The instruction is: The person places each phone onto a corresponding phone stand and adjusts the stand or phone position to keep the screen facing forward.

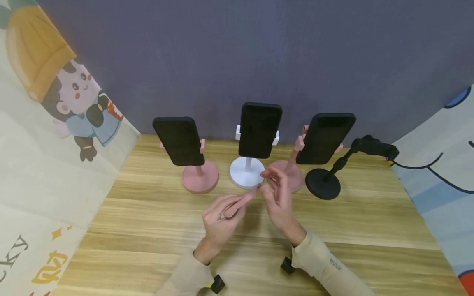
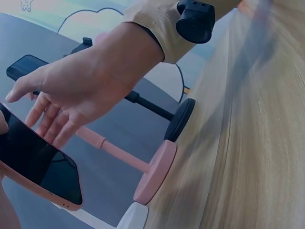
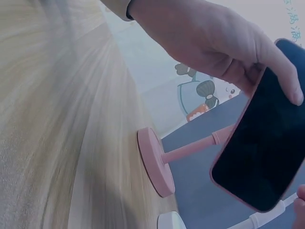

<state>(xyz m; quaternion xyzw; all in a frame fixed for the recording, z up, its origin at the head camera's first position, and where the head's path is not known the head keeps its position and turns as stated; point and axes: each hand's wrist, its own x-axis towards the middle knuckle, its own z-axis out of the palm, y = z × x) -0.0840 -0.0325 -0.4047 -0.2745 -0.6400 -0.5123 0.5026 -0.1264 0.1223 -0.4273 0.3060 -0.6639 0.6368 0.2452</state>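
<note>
My left hand (image 1: 219, 220) holds a smartphone in a pink case (image 1: 242, 202) above the table. In the right wrist view its thumb lies across the dark screen of the phone (image 3: 262, 143), and the other fingers go behind the case. Close to the phone's far end is my right hand (image 1: 282, 201). The left wrist view shows that right hand (image 2: 88, 83) with thumb and fingers spread apart and loosely bent, the fingertips near the phone's edge and nothing gripped. Beyond both hands stands a white phone stand (image 1: 247, 172) with a black phone (image 1: 260, 130) clamped in it.
To the left, a pink stand (image 1: 200, 177) carries a black phone (image 1: 178, 140). Another pink stand (image 1: 292, 174) with a black phone (image 1: 326, 137) is right of the white one. A black stand (image 1: 323, 184) is farthest right. A grey-blue panel (image 1: 222, 61) closes the back.
</note>
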